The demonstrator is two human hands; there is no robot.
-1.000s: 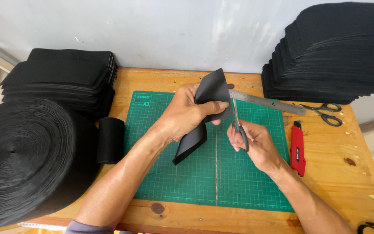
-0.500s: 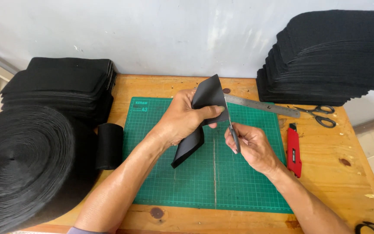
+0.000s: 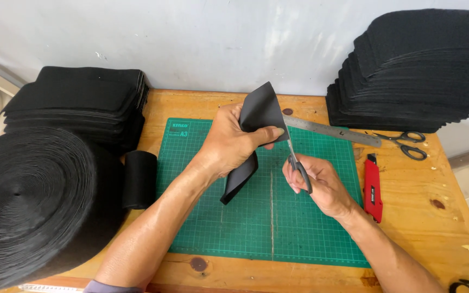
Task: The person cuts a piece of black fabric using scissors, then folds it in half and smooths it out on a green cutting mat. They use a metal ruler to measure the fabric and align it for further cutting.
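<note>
The strip (image 3: 259, 116) was held above the mat (image 3: 321, 228), pinched in the left hand (image 3: 229, 144), thumb on the near face and fingers behind it. Its lower end hung down to the mat. The right hand (image 3: 321, 182) was closed round the handles of the scissors (image 3: 294, 160), whose blades met the strip's right edge just below the left thumb.

Hazards, as judged:
- The thumb lay just beside the blades; a cut carried too high could nick it.
- The strip was gripped at one place only and curved freely. A crooked or ragged cut could result from flexing under blade pressure.
- The hanging end could drag on the mat and twist the strip.
- The knife (image 3: 373, 187) lay near the right wrist and could be knocked by the forearm. Whether its blade was out could not be told.

Count:
- Strips in hand: one.
- Scissors: two for certain, one in use and a second pair (image 3: 408, 144) by the right stack; black loops at the lower right corner could not be identified.
- Ruler (image 3: 332, 130): one.
- Knife: one.
- Mat: one.
- Stacks of black pieces: two, left (image 3: 77, 103) and right (image 3: 413, 70).
- Large coil (image 3: 28, 201): one.
- Small roll (image 3: 139, 179): one.
</note>
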